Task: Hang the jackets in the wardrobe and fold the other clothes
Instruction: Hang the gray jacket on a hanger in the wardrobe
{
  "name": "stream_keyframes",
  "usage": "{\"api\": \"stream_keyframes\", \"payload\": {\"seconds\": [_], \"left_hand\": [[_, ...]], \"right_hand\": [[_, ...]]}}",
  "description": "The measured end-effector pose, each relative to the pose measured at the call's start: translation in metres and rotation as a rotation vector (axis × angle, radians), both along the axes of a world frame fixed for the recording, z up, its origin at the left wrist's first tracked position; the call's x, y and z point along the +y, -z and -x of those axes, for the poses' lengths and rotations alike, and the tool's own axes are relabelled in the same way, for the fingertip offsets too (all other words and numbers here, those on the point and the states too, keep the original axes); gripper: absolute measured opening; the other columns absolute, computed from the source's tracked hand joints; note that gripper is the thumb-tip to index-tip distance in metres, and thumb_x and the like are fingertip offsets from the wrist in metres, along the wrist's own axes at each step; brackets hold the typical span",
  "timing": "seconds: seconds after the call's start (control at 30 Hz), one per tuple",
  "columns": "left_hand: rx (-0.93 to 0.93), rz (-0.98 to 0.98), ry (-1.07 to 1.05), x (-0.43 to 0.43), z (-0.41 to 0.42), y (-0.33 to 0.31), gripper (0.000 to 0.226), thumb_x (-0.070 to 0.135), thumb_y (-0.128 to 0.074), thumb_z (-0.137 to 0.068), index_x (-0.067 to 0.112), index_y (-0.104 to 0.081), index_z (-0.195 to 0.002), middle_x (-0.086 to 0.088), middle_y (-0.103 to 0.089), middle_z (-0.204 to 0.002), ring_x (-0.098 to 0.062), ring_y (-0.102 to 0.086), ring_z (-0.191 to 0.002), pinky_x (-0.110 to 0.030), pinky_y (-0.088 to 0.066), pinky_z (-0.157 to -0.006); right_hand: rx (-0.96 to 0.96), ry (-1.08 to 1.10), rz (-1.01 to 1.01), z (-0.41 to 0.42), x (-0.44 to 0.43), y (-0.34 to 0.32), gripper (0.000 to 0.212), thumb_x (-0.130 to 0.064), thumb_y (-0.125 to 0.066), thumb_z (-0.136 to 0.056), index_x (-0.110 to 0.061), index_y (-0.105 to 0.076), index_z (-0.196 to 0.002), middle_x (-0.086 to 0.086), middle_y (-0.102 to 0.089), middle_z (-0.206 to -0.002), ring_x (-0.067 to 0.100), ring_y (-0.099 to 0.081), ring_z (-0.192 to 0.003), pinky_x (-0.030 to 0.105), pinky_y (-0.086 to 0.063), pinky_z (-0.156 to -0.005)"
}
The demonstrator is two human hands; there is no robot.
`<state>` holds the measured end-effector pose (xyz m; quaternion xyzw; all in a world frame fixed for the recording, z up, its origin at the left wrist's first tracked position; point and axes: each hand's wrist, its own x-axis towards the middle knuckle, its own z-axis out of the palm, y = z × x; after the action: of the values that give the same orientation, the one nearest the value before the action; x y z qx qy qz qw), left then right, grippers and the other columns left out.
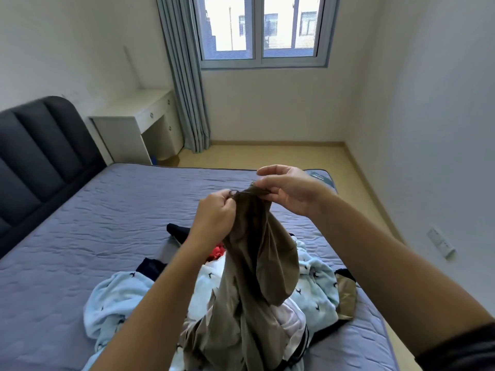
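Left hand (214,213) and right hand (290,189) pinch olive garment (258,253).

Hands: 2, the left hand (214,212) and the right hand (289,191), both pinching the olive-brown garment (257,253), 1.
Heap at the near edge of the bed (93,223):
- light-blue bird-print garment (117,298), 1
- white garment (292,319), 1
- red item (217,253), 1, mostly hidden
- dark navy patches (151,266), 2; whether they are one piece cannot be told

Bed, 1; headboard (40,145), 1; desk (128,124), 1; curtain (184,76), 1; window (258,30), 1, two panes.

The olive-brown garment (257,250) is recorded as thin, smooth cloth with a faint sheen; the pale blue garment (115,298) as soft, fleecy fabric. The mattress (80,223) is covered in matt quilted cloth.
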<state>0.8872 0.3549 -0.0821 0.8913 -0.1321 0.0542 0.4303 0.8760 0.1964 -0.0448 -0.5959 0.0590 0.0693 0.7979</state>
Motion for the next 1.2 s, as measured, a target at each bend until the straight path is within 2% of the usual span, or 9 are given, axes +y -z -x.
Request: {"api": "stream_keyframes", "payload": {"seconds": [0.13,0.23,0.43,0.57,0.7,0.8,0.97,1.07,1.2], "left_hand": [[-0.029,-0.075,0.075,-0.002,-0.016,-0.030,0.026,0.006,-0.043,-0.089,0.009,-0.058,-0.068,-0.006,-0.053,-0.063,-0.017,-0.048,-0.063,-0.025,-0.035,-0.056],[-0.056,-0.074,0.087,-0.006,-0.021,-0.052,0.034,0.003,-0.041,-0.088,0.014,-0.050,-0.058,-0.001,-0.044,-0.055,-0.011,-0.041,-0.056,-0.018,-0.029,-0.048],[-0.022,0.210,-0.041,0.026,-0.034,-0.087,0.030,0.003,-0.036,-0.089,0.010,-0.056,-0.067,-0.001,-0.045,-0.054,-0.014,-0.042,-0.057,-0.025,-0.031,-0.051],[0.139,0.371,-0.310,0.062,-0.059,-0.091,0.030,0.010,-0.041,-0.091,0.018,-0.047,-0.062,-0.007,-0.040,-0.060,-0.021,-0.040,-0.060,-0.027,-0.027,-0.052],[0.323,0.321,-0.425,0.072,-0.077,-0.083,0.030,0.018,-0.044,-0.095,0.011,-0.044,-0.065,-0.011,-0.043,-0.068,-0.026,-0.043,-0.069,-0.032,-0.034,-0.066],[0.274,0.207,-0.390,0.070,-0.081,-0.072,0.031,0.014,-0.043,-0.095,0.013,-0.042,-0.064,-0.006,-0.043,-0.069,-0.024,-0.045,-0.073,-0.031,-0.036,-0.075],[0.219,0.142,-0.087,0.060,-0.050,-0.059,0.013,0.022,-0.059,-0.092,0.015,-0.056,-0.081,-0.002,-0.055,-0.077,-0.018,-0.054,-0.076,-0.015,-0.046,-0.060],[0.277,0.030,0.318,0.024,-0.024,-0.048,0.047,0.033,-0.077,-0.078,0.019,-0.054,-0.116,0.008,-0.063,-0.100,-0.006,-0.061,-0.090,-0.012,-0.048,-0.073],[0.322,0.018,0.363,-0.033,-0.006,-0.022,0.018,0.024,-0.072,-0.083,0.018,-0.066,-0.099,0.004,-0.067,-0.090,-0.004,-0.059,-0.074,-0.008,-0.050,-0.071]], "right_hand": [[-0.128,-0.141,0.617,0.004,0.010,0.016,0.031,0.004,-0.069,-0.075,-0.014,-0.058,-0.098,0.008,-0.062,-0.085,0.019,-0.060,-0.075,0.032,-0.051,-0.074],[-0.200,-0.100,0.826,0.003,0.020,0.029,0.017,-0.004,-0.066,-0.072,-0.020,-0.059,-0.072,0.003,-0.061,-0.072,0.023,-0.059,-0.075,0.035,-0.048,-0.066],[0.061,0.005,1.301,-0.003,-0.026,0.081,0.009,-0.024,-0.053,-0.080,-0.019,-0.054,-0.072,0.009,-0.065,-0.086,0.029,-0.062,-0.086,0.035,-0.047,-0.068],[0.147,0.261,1.180,0.004,-0.071,0.077,0.016,-0.020,-0.050,-0.088,-0.017,-0.057,-0.074,0.005,-0.060,-0.074,0.024,-0.056,-0.072,0.031,-0.040,-0.060],[0.141,0.454,0.688,-0.010,-0.093,0.049,0.018,-0.015,-0.044,-0.092,-0.015,-0.058,-0.079,0.013,-0.062,-0.084,0.025,-0.056,-0.074,0.031,-0.043,-0.062],[0.107,0.508,0.350,-0.012,-0.090,0.018,0.015,-0.017,-0.049,-0.094,-0.011,-0.059,-0.085,0.017,-0.064,-0.099,0.032,-0.063,-0.089,0.045,-0.055,-0.080],[-0.049,0.416,0.000,-0.012,-0.070,-0.029,0.022,-0.011,-0.039,-0.099,-0.004,-0.058,-0.091,0.013,-0.065,-0.081,0.022,-0.065,-0.072,0.029,-0.056,-0.060],[-0.070,0.301,0.028,-0.016,-0.033,-0.063,0.030,-0.010,-0.032,-0.101,-0.006,-0.051,-0.079,0.006,-0.060,-0.061,0.016,-0.060,-0.054,0.024,-0.049,-0.051],[-0.234,0.167,0.324,-0.019,0.009,-0.092,0.028,-0.004,-0.041,-0.096,-0.006,-0.057,-0.073,0.005,-0.056,-0.062,0.016,-0.055,-0.059,0.022,-0.045,-0.058]]}}
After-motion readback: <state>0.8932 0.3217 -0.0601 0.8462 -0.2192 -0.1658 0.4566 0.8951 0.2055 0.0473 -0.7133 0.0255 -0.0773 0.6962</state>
